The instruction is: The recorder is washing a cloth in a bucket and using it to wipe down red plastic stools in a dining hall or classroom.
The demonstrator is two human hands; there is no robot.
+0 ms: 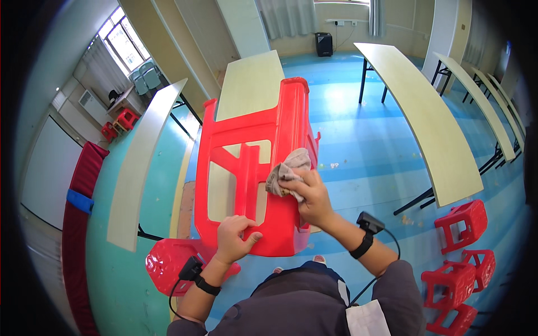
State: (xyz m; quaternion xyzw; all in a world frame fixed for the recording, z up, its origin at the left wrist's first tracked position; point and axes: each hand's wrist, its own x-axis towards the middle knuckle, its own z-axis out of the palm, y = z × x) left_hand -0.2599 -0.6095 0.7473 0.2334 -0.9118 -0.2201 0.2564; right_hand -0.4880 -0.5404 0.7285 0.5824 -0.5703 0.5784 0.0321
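A red plastic stool [219,134] lies tipped over on a pale table [255,75] in front of me, its legs pointing away. My left hand [234,239] grips the stool's near edge, with the fingers hooked over the rim and the thumb on the outside. In my right hand [312,197] is a crumpled greyish cloth [291,168], pressed against the stool's right side. Part of the cloth is hidden by my fingers.
Another red stool [168,263] stands on the floor at lower left. Several red stools [460,224] are at the right. Long pale tables flank me on the left [137,168] and right [426,123]. A black speaker [323,45] stands by the far wall.
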